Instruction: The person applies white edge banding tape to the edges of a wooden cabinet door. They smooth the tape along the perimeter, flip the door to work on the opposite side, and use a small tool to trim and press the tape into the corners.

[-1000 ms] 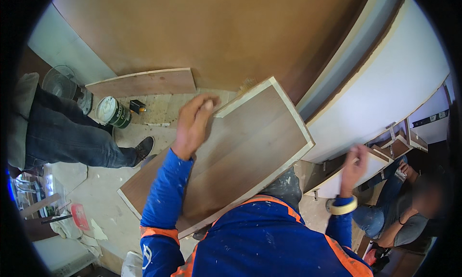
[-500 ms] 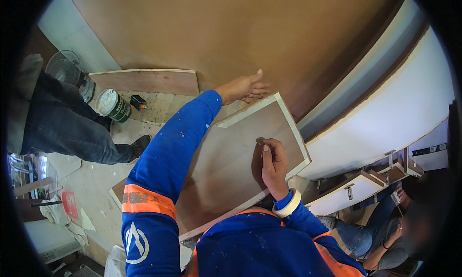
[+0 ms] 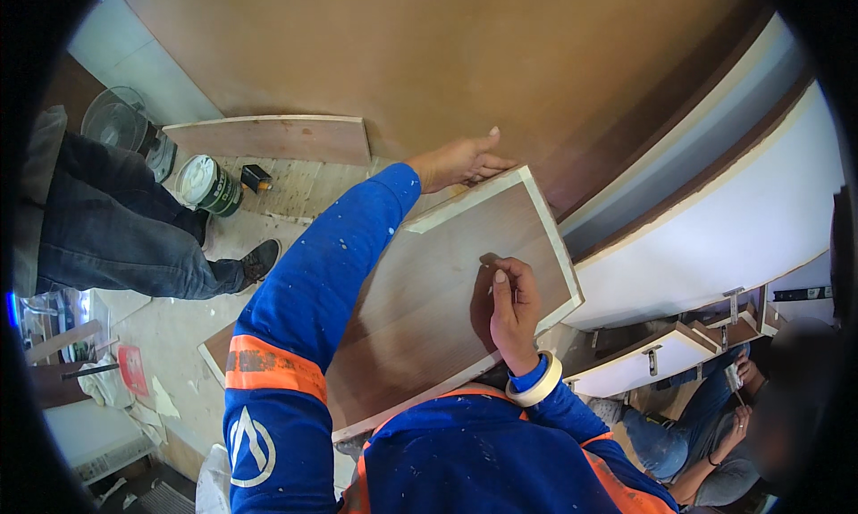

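A wooden panel (image 3: pixel 420 290) lies slanted in front of me, with pale tape (image 3: pixel 547 217) along its edges. My left hand (image 3: pixel 460 164) reaches to the far edge near the corner, fingers stretched out and thumb raised. Its fingertips lie at the taped edge; whether they press on it is hard to tell. Above the right part of the panel, my right hand (image 3: pixel 514 317) is closed, with thumb and curled fingers together. What it pinches, if anything, is hidden. A roll of cream tape (image 3: pixel 539 387) sits around my right wrist like a bracelet.
A large brown board (image 3: pixel 447 58) stands beyond the panel, with white curved panels (image 3: pixel 706 228) at right. At left are a person's legs (image 3: pixel 134 219), a paint bucket (image 3: pixel 207 185) and a fan (image 3: pixel 116 121). Another person (image 3: pixel 697 442) sits at lower right by cabinet pieces (image 3: pixel 648 362).
My left hand has shifted slightly right along the far edge, its fingers now closer to the panel's corner. My right hand stays closed, almost in place.
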Demonstrator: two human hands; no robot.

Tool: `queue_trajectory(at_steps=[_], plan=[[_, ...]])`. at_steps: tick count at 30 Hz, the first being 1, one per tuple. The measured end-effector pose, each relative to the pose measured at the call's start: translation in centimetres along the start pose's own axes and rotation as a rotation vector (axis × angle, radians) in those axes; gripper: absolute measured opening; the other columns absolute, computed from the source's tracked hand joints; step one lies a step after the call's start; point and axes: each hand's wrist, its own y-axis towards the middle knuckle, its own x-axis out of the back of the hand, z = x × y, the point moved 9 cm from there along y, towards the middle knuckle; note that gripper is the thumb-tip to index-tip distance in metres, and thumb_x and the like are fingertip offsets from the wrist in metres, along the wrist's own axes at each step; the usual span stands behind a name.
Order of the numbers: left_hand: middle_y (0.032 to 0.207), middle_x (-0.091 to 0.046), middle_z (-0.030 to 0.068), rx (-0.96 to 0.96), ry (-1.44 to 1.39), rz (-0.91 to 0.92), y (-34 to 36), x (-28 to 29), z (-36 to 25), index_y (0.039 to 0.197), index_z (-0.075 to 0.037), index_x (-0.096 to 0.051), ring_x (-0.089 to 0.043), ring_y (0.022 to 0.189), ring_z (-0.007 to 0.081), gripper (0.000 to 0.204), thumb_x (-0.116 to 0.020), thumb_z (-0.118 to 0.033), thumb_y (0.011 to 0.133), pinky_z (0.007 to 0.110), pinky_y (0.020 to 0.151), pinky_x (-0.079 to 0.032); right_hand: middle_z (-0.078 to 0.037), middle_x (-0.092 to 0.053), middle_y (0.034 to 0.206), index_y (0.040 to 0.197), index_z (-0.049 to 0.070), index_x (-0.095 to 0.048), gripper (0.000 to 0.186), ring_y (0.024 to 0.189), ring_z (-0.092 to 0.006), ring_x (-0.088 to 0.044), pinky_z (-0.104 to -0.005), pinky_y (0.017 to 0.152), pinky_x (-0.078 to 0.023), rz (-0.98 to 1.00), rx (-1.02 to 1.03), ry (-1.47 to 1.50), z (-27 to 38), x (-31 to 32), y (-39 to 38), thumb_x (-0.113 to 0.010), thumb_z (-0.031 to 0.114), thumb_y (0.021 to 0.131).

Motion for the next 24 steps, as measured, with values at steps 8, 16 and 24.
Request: queue_trajectory(at_steps=[8, 16, 24], plan=[[0.162, -0.055, 0.0040, -0.039, 0.230, -0.030, -0.9, 0.1, -0.3, 0.158, -0.012, -0.054, -0.048, 0.150, 0.0266, 0.086, -0.013, -0.071, 0.111, 0.041, 0.127, -0.028, -0.013, -0.073, 0.107, 0.117, 0.004, -0.070, 0.017, 0.101, -0.0270, -0.062, -0.0367, 0.095, -0.046, 0.002, 0.062, -0.028, 0.9, -0.2, -0.1, -0.060, 0.013, 0.107], [0.161, -0.055, 0.0048, -0.073, 0.284, -0.036, -2.1, 1.1, 0.7, 0.154, -0.016, -0.060, -0.048, 0.151, 0.0256, 0.081, -0.015, -0.068, 0.112, 0.041, 0.129, -0.025, -0.013, -0.072, 0.109, 0.119, 0.005, -0.069, 0.018, 0.103, -0.0268, -0.061, -0.0363, 0.095, -0.046, 0.056, -0.010, -0.033, 0.3, -0.3, -0.3, -0.059, 0.015, 0.108], [0.159, -0.058, 0.0061, -0.053, 0.211, -0.050, -4.6, 1.4, 1.5, 0.154, -0.015, -0.061, -0.049, 0.150, 0.0270, 0.080, -0.013, -0.066, 0.113, 0.040, 0.123, -0.033, -0.011, -0.071, 0.106, 0.120, 0.005, -0.069, 0.019, 0.099, -0.0247, -0.061, -0.0362, 0.093, -0.047, 0.025, 0.059, -0.034, 0.4, -0.4, -0.3, -0.059, 0.017, 0.109]])
